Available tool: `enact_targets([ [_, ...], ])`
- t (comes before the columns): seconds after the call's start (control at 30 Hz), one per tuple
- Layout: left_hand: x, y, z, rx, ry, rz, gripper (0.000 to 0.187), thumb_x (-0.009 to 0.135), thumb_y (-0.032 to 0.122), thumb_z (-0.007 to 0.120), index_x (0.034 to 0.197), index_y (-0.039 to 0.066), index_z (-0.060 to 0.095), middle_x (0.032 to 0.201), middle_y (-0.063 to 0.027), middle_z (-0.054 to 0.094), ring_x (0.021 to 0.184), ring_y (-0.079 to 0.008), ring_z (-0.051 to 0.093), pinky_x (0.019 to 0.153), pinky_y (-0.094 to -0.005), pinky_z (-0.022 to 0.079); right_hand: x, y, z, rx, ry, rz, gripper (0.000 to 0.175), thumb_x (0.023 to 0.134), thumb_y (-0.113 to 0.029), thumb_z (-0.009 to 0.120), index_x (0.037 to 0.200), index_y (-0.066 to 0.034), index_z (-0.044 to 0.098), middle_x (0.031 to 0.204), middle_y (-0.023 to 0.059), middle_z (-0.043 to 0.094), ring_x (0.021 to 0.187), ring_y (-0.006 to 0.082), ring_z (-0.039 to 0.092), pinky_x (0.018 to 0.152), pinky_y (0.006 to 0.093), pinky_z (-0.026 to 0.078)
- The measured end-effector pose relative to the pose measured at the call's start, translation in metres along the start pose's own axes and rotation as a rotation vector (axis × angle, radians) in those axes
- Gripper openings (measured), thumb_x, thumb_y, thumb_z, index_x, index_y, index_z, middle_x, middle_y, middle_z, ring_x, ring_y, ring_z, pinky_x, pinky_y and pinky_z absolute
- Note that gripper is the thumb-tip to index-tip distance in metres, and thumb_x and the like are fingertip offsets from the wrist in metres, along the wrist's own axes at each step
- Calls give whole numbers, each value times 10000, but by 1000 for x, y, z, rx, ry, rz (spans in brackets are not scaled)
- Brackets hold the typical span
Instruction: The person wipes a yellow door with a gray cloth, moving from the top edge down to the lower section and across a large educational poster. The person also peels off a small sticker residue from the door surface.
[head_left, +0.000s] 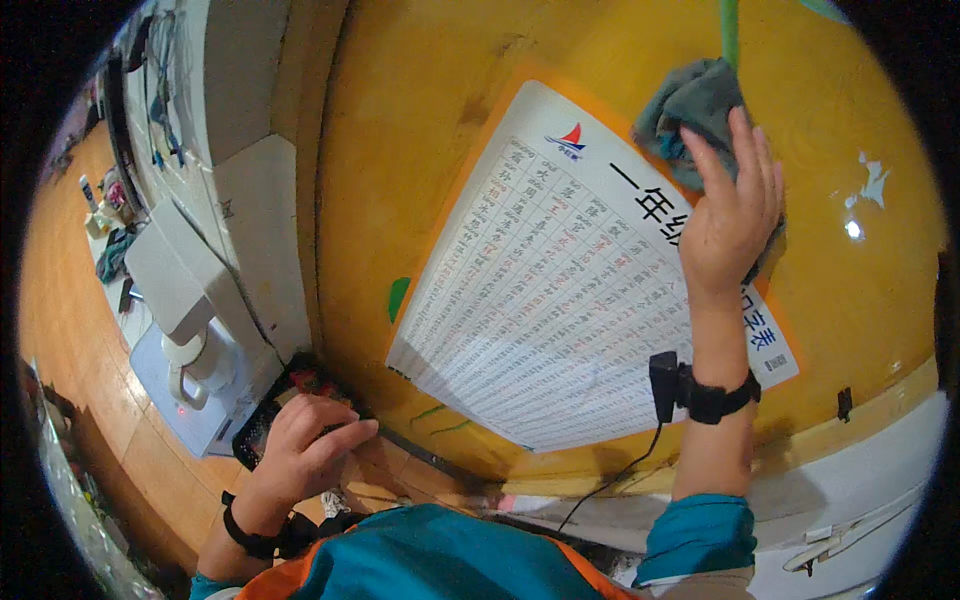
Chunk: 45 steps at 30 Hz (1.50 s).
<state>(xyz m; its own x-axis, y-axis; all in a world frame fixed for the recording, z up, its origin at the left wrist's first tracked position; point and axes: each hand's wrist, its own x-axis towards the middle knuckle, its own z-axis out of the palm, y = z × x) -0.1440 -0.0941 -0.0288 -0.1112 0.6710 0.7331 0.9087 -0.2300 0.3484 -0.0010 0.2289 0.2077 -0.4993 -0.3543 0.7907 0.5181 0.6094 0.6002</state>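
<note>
My right hand (731, 202) presses a damp-looking grey-green cloth (694, 97) against a yellow surface (405, 112). The cloth is bunched above and under the fingers, and part of it shows past the wrist side. Beneath my right forearm lies a white printed chart (540, 300) with an orange border. It bears rows of characters and a red sailboat mark; the forearm hides part of its heading. My left hand (315, 442) hangs at the lower left with loosely bent fingers and nothing visible in it. Behind it is a dark container (259, 427), mostly covered by the hand.
At left stands a white appliance (169, 270) with a white jug (191, 364) and a small red light. Cables (161, 97) hang above it. Tiled floor (105, 427) shows below. A black cord (619, 476) runs from my right wristband (712, 394) towards my body.
</note>
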Motion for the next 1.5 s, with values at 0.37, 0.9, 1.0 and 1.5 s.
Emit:
enact_targets([
  [0.37, -132, -38, 52, 149, -322, -406, 321, 676, 44, 585, 992, 93, 620, 907, -83, 581, 853, -282, 576, 750, -377, 472, -82, -77, 11, 99, -222, -29, 207, 852, -185, 560, 1012, -248, 675, 1292, 48, 528, 1196, 274, 464, 992, 433, 312],
  [0.9, -299, -14, 52, -10, -175, -1215, 151, 752, 73, 656, 836, 10, 547, 802, -157, 543, 800, -363, 537, 659, -407, 457, -219, -194, 36, 368, -282, -179, 202, 883, -204, 524, 1020, -245, 667, 1288, 24, 533, 1193, 236, 472, 1026, 371, 268],
  [1.0, -320, 5, 45, 105, -172, -1362, 202, 743, 70, 679, 789, 0, 495, 779, -165, 522, 770, -368, 514, 640, -405, 441, -244, -208, 38, 384, -359, -257, 208, 883, -230, 515, 1024, -236, 668, 1310, 15, 516, 1232, 219, 437, 1044, 357, 241],
  [1.5, -366, 115, 23, 729, -86, -1787, 468, 911, 401, 460, 665, 10, 541, 622, -209, 558, 627, -419, 548, 579, -471, 450, -376, -283, 46, 673, -534, -390, 151, 852, -147, 529, 957, -106, 630, 1351, 100, 463, 1263, 263, 407, 1062, 380, 273],
])
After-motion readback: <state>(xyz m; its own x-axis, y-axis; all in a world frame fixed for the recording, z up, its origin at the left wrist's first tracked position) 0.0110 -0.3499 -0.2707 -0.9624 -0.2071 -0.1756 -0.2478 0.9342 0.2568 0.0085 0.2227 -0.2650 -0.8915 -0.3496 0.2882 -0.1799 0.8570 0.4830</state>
